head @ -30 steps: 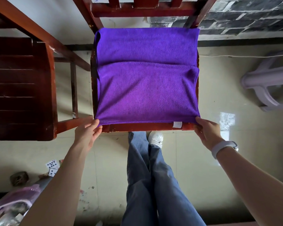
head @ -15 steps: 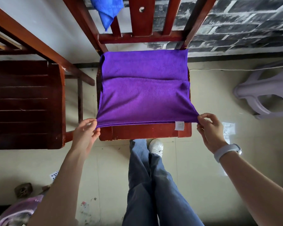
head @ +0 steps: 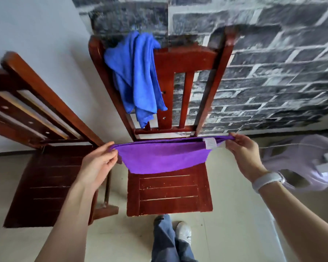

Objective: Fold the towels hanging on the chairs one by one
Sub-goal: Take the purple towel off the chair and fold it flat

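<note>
Both hands pinch the purple towel [head: 163, 157] taut above the middle chair's seat [head: 170, 193]: left hand [head: 98, 163] at one corner, right hand [head: 242, 150] at the other. Its far side is hidden. A blue towel [head: 134, 72] hangs blurred on the chair back.

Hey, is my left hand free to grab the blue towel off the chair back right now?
Probably not yet. The left hand is pinching a corner of the purple towel, as is the right hand. Nothing blocks the blue towel itself, hanging above on the chair back.
</note>
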Demonstrator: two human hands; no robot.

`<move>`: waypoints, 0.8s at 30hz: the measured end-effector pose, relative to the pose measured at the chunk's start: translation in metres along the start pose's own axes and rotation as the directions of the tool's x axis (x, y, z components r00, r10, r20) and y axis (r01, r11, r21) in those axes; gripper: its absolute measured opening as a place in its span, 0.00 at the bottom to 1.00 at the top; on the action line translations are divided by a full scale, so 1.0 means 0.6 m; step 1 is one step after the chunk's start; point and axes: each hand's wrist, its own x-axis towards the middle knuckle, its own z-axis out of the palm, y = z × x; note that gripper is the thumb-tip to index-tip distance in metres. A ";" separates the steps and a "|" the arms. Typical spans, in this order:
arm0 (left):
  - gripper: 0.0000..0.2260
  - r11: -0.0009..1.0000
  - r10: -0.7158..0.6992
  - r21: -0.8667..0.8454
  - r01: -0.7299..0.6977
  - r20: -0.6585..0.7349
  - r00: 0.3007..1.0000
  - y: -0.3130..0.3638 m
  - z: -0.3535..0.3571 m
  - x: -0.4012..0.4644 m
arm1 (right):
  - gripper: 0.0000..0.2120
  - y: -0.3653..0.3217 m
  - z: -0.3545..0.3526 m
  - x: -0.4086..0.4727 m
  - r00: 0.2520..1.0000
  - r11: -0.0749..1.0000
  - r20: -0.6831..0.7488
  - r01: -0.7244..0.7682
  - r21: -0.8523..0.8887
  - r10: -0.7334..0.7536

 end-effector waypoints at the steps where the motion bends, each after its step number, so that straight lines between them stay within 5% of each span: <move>1: 0.15 0.998 0.048 0.043 -0.048 -0.005 0.999 0.013 0.006 -0.005 | 0.11 -0.018 0.000 -0.002 0.998 0.998 -0.008 0.055 -0.043 -0.055; 5: 0.09 0.945 0.287 0.183 -0.271 -0.063 0.956 0.048 0.023 -0.022 | 0.04 -0.074 -0.009 -0.005 0.962 0.940 -0.012 0.264 -0.214 -0.273; 10: 0.05 0.903 0.368 0.268 -0.337 -0.075 0.927 0.071 0.026 -0.034 | 0.08 -0.106 -0.029 -0.008 0.881 0.771 0.099 0.455 -0.445 -0.463; 16: 0.07 0.846 0.442 0.366 -0.389 -0.071 0.894 0.072 0.030 -0.046 | 0.09 -0.109 -0.033 -0.013 0.946 0.917 0.113 0.322 -0.236 -0.304; 24: 0.09 0.819 0.437 0.443 -0.365 -0.069 0.897 0.046 0.007 -0.062 | 0.05 -0.084 -0.041 -0.031 0.950 0.901 0.126 0.313 -0.302 -0.288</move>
